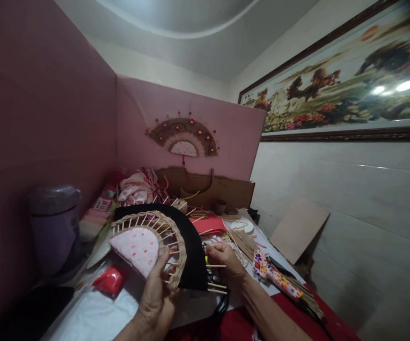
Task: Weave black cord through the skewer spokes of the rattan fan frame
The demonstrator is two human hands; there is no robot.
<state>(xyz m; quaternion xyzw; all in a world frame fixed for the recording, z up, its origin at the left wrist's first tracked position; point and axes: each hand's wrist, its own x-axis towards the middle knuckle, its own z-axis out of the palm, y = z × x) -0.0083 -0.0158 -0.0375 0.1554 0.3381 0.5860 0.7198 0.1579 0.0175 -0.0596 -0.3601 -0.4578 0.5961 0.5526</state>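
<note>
A half-round handmade fan has a pink dotted padded centre (137, 248), thin wooden sticks, a braided straw-coloured band (180, 239) and a wide black outer band (195, 251). My left hand (158, 289) is closed on its lower right part, thumb over the padded centre's edge and fingers behind. Several stick ends (217, 287) jut past the black band. At that outer edge my right hand (226, 260) pinches with thumb and forefinger, a dark strand at the fingertips. Loops of black cord (221, 305) hang below; part of the cord is hidden by the hand.
A flower-patterned glue gun (276, 277) lies right of my right hand. Red sheets (210, 223) and a white round roll (243, 226) lie behind. A red packet (109, 280) and a lilac bin (55, 232) are left. A finished fan (185, 135) hangs on the pink panel.
</note>
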